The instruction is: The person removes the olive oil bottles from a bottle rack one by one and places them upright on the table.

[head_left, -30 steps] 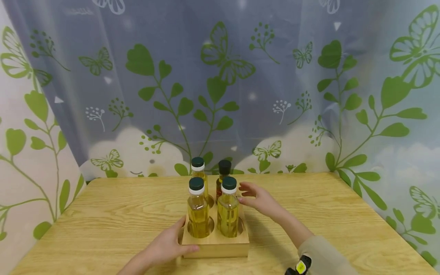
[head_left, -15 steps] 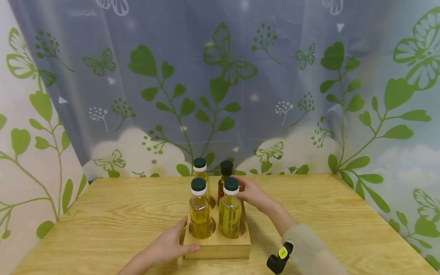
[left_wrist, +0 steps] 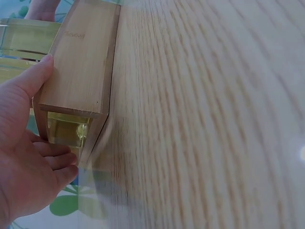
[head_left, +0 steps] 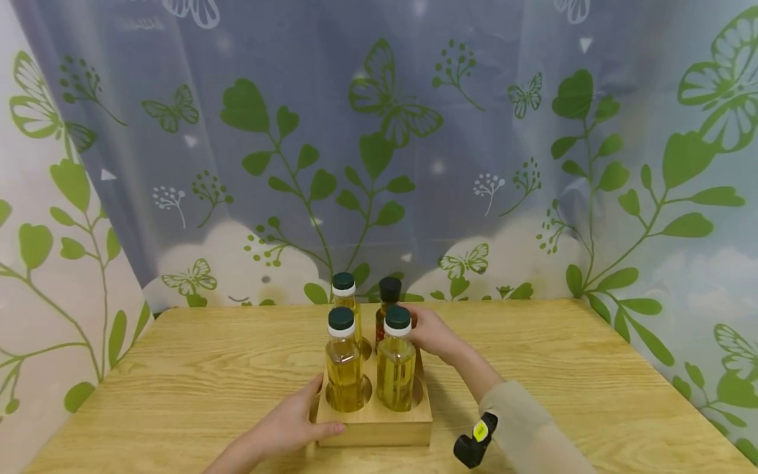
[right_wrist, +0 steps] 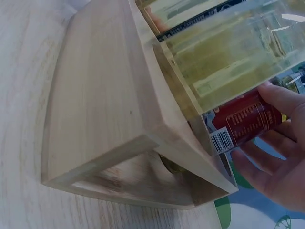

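Note:
A light wooden bottle rack (head_left: 374, 434) stands on the table with bottles upright in its round holes. My left hand (head_left: 287, 421) holds the rack's near left corner, thumb on the front face and fingers at the open side, as the left wrist view shows (left_wrist: 28, 143). My right hand (head_left: 437, 337) reaches behind the front right oil bottle (head_left: 395, 372) and grips a dark-capped bottle with a red label (right_wrist: 252, 114) in the back right hole. Green-capped bottles of yellow oil fill the front left (head_left: 345, 378) and back left (head_left: 349, 308) places.
The wood-grain table (head_left: 207, 355) extends around the rack. Behind it hangs a blue-grey curtain (head_left: 331, 79) printed with green leaves and butterflies. A black wrist device (head_left: 476, 442) with a yellow sticker sits by the right sleeve (head_left: 527, 415).
My right hand has moved left from beside the rack to the back right bottle and now grips it. The left hand keeps its hold on the rack; the head view shifted slightly.

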The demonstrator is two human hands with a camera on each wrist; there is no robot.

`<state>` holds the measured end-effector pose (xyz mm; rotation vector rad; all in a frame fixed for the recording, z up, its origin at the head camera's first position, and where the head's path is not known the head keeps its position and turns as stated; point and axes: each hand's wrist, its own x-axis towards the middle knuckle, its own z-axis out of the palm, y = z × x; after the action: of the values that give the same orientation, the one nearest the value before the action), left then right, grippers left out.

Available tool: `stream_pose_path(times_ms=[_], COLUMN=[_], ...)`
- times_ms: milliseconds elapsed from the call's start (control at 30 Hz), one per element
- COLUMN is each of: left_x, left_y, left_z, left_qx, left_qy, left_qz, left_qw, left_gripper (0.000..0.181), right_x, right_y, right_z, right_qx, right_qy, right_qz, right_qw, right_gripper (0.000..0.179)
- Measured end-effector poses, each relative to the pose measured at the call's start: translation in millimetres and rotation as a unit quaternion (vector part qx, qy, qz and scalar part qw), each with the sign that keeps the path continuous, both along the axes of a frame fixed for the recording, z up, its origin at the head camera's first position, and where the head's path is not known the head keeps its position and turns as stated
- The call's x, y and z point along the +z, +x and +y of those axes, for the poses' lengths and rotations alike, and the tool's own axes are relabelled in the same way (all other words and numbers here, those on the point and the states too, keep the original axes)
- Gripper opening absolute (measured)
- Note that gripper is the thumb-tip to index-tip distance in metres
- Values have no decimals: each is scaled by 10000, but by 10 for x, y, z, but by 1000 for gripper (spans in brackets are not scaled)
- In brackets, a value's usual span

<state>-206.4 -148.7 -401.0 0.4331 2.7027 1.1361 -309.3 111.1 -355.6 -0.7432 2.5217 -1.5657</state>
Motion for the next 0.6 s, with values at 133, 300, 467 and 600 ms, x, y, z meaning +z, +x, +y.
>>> stream_pose_path(times_ms=[133, 300, 467, 600], left_x=[2, 10, 9, 0], left_y=[-3, 7, 5, 0], left_z=[-2, -5, -8, -7], left_qx=[-12, -77, -123, -122], left_qy=[4, 28, 37, 9], left_qz=[18, 99, 129, 172], left_qw=[10000, 9999, 9998, 9998], left_gripper=[102, 101, 102, 103], right_x=[-18, -29, 35, 142], right_y=[2, 3, 17, 20], right_z=[-10, -19, 9, 57], right_qx=[-79, -453, -667, -520], right_qy=[-46, -80, -338, -623], right_qz=[163, 51, -104, 22], right_qw=[9998, 9989, 9971, 9967], right_gripper=[50, 59, 59, 53])
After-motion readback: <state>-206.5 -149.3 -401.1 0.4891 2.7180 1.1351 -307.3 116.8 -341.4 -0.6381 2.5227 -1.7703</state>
